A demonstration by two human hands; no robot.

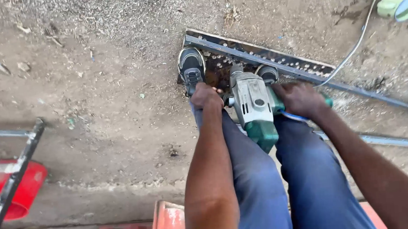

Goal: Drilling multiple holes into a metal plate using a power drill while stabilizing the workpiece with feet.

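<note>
Drill, grey and green, pointed down at a long metal bar lying on the dirt ground. Both shoes stood on the metal to keep it from moving. The left hand was closed tight around the side handle, and the right hand was wrapped around the green grip. Many small holes already showed in the strip beside the bar. I judged more drilling was left, since the bit sat on the metal.
</note>
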